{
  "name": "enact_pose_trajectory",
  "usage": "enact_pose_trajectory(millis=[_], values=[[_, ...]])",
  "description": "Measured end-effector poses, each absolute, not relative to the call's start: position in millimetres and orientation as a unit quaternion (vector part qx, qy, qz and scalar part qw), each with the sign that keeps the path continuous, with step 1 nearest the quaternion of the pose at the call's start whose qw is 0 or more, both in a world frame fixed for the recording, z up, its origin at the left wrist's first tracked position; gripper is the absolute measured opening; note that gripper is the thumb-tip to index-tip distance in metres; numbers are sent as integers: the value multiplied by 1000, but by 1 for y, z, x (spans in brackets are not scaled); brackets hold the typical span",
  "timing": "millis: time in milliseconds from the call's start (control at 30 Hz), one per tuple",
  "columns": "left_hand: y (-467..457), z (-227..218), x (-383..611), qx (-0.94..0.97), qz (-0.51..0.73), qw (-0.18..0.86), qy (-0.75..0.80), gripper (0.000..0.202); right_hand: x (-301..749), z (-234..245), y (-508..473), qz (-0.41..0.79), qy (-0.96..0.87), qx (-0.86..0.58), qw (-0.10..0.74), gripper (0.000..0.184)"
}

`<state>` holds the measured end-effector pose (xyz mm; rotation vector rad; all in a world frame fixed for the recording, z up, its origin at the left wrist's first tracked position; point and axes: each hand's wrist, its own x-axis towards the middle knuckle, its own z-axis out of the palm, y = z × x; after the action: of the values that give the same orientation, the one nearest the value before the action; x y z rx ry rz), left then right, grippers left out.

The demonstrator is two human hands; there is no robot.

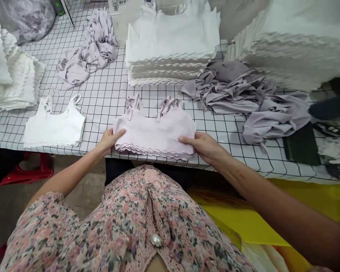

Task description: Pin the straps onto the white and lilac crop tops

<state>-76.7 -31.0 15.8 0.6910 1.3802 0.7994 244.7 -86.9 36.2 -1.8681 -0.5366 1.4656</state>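
A neat pile of pale lilac strappy crop tops (155, 132) lies at the table's near edge, straps pointing away from me and wavy hems toward me. My left hand (110, 139) grips the pile's left side, thumb on top and fingers underneath. On the opposite side my right hand (205, 147) holds it the same way, its thumb pressed on the upper layer. To the left lies a smaller pile of white strappy tops (55, 126), untouched by either hand.
Tall stacks of white tops stand at the back centre (172, 41) and back right (297, 49). Crumpled lilac fabric (232, 90) lies right of my hands, with more lilac strips (99, 45) at the back left. White pieces (17, 71) are heaped far left. A dark green object (302, 145) sits right.
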Motion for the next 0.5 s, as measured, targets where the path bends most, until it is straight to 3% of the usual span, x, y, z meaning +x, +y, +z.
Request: enact_pose_trajectory(millis=[233,500], values=[[-38,68,-96,237,343,694,588,35,244,86,-64,614,-270,-668,322,26],[52,151,-173,283,453,521,665,32,169,132,70,571,-431,-609,343,16]])
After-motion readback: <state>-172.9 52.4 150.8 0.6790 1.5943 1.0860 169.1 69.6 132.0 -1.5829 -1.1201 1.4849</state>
